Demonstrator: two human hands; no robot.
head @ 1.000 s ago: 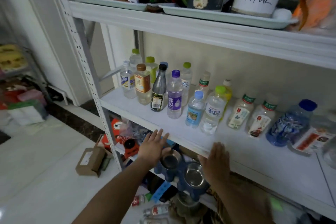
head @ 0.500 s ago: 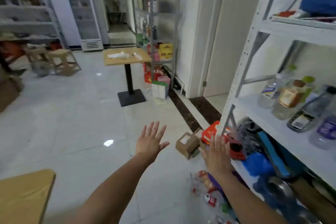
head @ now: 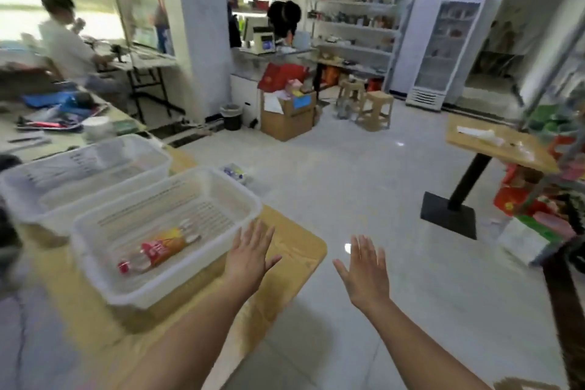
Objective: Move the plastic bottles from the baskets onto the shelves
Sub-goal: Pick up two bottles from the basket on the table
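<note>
Both hands are out in front, palms down, holding nothing. L hand (head: 250, 255) hovers over the wooden table (head: 294, 250) near its edge, fingers straight and slightly fanned, thumb out toward 3 o'clock. It's just beside the near basket (head: 177, 275); can't tell if it touches. R hand (head: 367, 269) is at 3 o'clock of L, over the floor (head: 364, 174), fingers straight and close together, thumb out toward 10.

One plastic bottle (head: 158, 250) w/ red cap and orange-red label lies on its side in the near basket, at 9 o'clock of L hand, cap toward 8. Far basket (head: 34, 199) sits just beside the near one, at its 10 o'clock. Small table (head: 493, 142) on a black base stands at 2 o'clock, well apart.
</note>
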